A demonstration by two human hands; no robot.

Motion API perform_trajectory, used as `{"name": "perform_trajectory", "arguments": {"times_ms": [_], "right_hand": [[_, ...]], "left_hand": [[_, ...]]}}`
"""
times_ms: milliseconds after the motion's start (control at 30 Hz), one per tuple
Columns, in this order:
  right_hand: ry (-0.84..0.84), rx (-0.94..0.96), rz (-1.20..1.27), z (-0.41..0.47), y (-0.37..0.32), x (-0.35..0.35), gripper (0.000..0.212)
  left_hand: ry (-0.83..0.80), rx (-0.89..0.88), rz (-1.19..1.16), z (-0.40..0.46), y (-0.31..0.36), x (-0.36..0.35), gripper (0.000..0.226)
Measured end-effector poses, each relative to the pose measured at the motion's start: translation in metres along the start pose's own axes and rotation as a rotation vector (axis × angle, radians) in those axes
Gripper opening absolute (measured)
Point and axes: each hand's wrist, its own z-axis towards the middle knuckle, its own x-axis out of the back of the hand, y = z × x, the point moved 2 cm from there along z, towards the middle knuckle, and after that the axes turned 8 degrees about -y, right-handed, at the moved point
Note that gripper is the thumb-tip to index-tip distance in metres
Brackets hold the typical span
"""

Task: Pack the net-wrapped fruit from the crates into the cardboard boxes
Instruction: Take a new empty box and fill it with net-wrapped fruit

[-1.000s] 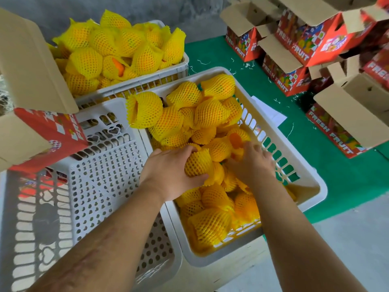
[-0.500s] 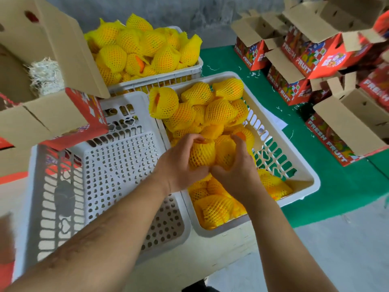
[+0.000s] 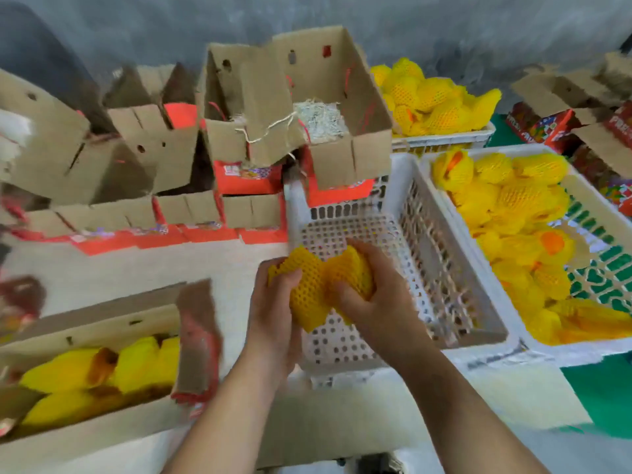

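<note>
Left hand grips a fruit wrapped in yellow foam net, fingers curled round its left side and thumb across the front. Right hand grips a second yellow net-wrapped fruit, fingers curled over its top and right side. The two fruits touch each other, held above the near-left corner of an empty white perforated plastic crate. Just right of that crate, touching it, sits a second white plastic crate filled with more yellow net-wrapped fruit; orange skin shows through several open net ends. Behind those two, a third white crate is heaped with the same wrapped fruit. To the lower left, an open brown cardboard box with red printed sides holds several net-wrapped fruits lying close together; edges blurred, exact count cannot be told. Beyond the hands, an open cardboard box stands against the far end of the empty crate, with pale shredded paper inside and a loose string over one flap. More open brown-and-red boxes stand to the left of it, flaps up, and others sit at the far right on a green surface. The crates and near box rest on a pale tabletop.
</note>
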Motion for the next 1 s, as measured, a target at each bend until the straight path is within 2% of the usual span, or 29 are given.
{"name": "perform_trajectory", "arguments": {"times_ms": [100, 167, 300, 400, 433, 500, 533, 600, 667, 733, 800, 933, 1000], "right_hand": [[-0.064, -0.016, 0.037, -0.004, -0.018, -0.092, 0.055], [-0.082, -0.026, 0.077, -0.007, -0.028, -0.146, 0.044], [-0.132, -0.103, 0.188, -0.009, -0.038, -0.238, 0.023], [-0.129, -0.167, 0.259, -0.01, -0.045, -0.287, 0.018], [-0.112, -0.181, 0.247, -0.008, -0.047, -0.297, 0.018], [-0.106, -0.175, 0.208, -0.003, -0.048, -0.312, 0.016], [-0.118, -0.158, 0.185, -0.001, -0.047, -0.317, 0.014], [-0.15, -0.117, 0.098, -0.001, -0.045, -0.324, 0.009], [-0.175, -0.092, -0.024, -0.002, -0.039, -0.328, 0.022], [-0.201, -0.086, -0.108, -0.001, -0.034, -0.333, 0.037], [-0.239, -0.077, -0.168, 0.0, -0.03, -0.337, 0.047], [-0.275, -0.053, -0.267, 0.002, -0.028, -0.337, 0.054], [-0.31, -0.037, -0.328, 0.0, -0.031, -0.334, 0.057]], "left_hand": [[0.134, -0.105, 0.15, -0.015, 0.045, 0.081, 0.007], [0.164, -0.09, 0.173, -0.023, 0.066, 0.13, 0.008], [0.221, 0.052, 0.035, -0.041, 0.097, 0.214, 0.011], [0.264, 0.001, 0.004, -0.05, 0.12, 0.271, 0.014], [0.287, -0.045, 0.117, -0.052, 0.127, 0.292, 0.016], [0.294, -0.152, 0.581, -0.05, 0.137, 0.326, 0.028], [0.246, -0.169, 0.807, -0.047, 0.136, 0.338, 0.036], [-0.07, 0.018, 1.147, -0.038, 0.127, 0.346, 0.051], [-0.455, 0.245, 1.492, -0.031, 0.104, 0.35, 0.053], [-0.707, 0.387, 1.768, -0.029, 0.08, 0.352, 0.045], [-0.807, 0.47, 1.851, -0.027, 0.073, 0.355, 0.045], [-0.892, 0.434, 1.912, -0.012, 0.073, 0.352, 0.049], [-0.872, 0.405, 1.984, -0.009, 0.073, 0.349, 0.048]]}}
